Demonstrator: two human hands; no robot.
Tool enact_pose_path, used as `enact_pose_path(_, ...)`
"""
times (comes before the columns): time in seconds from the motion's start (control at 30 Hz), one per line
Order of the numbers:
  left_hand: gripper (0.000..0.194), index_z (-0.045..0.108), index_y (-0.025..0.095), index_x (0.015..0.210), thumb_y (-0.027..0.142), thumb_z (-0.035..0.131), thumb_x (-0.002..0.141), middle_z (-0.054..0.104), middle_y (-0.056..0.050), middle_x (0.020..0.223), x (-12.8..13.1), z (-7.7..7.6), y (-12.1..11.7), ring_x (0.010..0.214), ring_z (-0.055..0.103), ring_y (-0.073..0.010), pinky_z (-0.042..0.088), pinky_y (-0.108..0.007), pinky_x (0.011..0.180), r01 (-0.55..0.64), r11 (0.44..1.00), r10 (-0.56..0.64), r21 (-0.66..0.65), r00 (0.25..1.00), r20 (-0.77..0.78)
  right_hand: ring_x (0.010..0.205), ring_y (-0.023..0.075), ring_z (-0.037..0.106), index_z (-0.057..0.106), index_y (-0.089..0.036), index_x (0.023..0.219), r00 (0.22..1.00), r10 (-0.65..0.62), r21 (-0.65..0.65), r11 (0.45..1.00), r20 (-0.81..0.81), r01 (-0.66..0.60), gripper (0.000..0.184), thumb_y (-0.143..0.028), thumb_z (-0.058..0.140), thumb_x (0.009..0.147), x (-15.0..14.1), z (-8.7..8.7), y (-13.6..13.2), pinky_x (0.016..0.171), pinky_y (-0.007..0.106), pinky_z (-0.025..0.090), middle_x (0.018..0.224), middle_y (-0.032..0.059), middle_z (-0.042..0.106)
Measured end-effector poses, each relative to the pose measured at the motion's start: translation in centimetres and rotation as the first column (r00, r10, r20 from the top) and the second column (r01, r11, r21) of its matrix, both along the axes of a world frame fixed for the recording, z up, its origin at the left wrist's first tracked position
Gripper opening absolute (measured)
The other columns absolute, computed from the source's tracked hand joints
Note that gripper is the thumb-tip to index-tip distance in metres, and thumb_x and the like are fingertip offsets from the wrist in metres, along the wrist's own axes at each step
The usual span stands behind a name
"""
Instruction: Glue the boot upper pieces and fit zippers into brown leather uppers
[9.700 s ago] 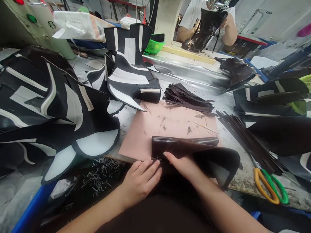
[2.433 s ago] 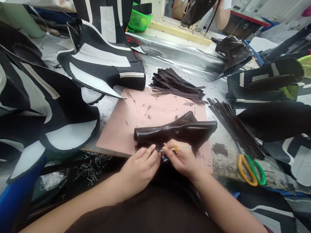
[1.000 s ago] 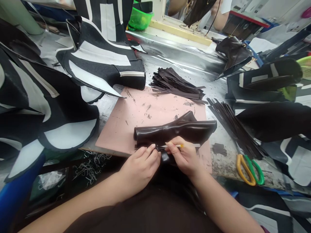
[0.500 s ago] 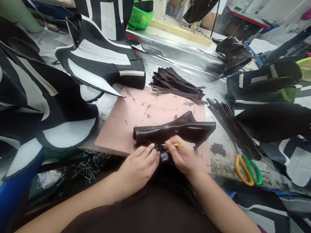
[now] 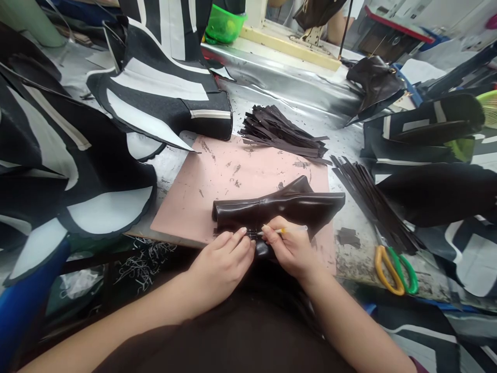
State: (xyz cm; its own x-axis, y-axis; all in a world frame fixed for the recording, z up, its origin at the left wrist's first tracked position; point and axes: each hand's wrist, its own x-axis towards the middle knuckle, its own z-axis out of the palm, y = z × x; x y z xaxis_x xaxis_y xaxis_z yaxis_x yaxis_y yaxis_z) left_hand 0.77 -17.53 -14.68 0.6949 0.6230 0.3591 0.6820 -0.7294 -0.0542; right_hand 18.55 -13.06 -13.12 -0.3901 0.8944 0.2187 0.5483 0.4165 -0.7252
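A glossy dark brown leather boot upper (image 5: 287, 204) lies folded across the front of the pink board (image 5: 217, 173). My left hand (image 5: 227, 256) is closed on its near edge, fingertips together and pressing the leather. Between the thumb and fingers of my right hand (image 5: 289, 248) is a slim white pen (image 5: 297, 228) with a yellowish band. Its tip points left and meets the leather just right of my left fingertips, where thin pale lines show. Part of the leather nearest my body is hidden under my hands.
Dark strips (image 5: 281, 132) are heaped behind the board, and longer strips (image 5: 375, 199) lie to its right. Scissors (image 5: 396, 269) with yellow and green handles rest at the front right. Boot uppers (image 5: 163, 83) with white patches stand at left. A green basket (image 5: 225, 26) sits at the back.
The pen in my right hand has tilted slightly, its back end lower and a little further left. My left hand stays on the leather. The whole view has shifted very slightly.
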Motion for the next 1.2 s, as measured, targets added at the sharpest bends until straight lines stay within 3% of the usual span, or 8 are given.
enact_pose_path(0.7,0.031,0.059,0.005,0.103,0.006,0.034,0.084,0.064,-0.013,0.101,0.1,0.28,0.17,0.101,0.057,-0.0246,0.042,-0.034,0.082,0.007,1.0,-0.007,-0.01,1.0,0.014,0.048,0.0108,0.054,0.049,-0.02,0.067,1.0,-0.026,-0.062,0.998,-0.016,0.025,0.022,-0.027,0.043,0.086,0.2,-0.06,-0.11,0.048,0.02,0.042,0.056,-0.0006,0.057)
enact_pose_path(1.2,0.03,0.058,0.006,0.105,0.007,0.038,0.083,0.063,-0.013,0.103,0.0,-0.05,0.1,0.103,0.057,-0.0247,0.042,-0.034,0.082,0.002,1.0,-0.002,-0.014,1.0,0.008,0.05,0.0108,0.055,0.051,-0.019,0.067,0.999,-0.033,-0.021,0.999,-0.025,0.032,0.022,-0.025,0.042,0.087,-0.03,0.07,-0.18,0.049,0.02,0.043,0.058,0.0,0.058)
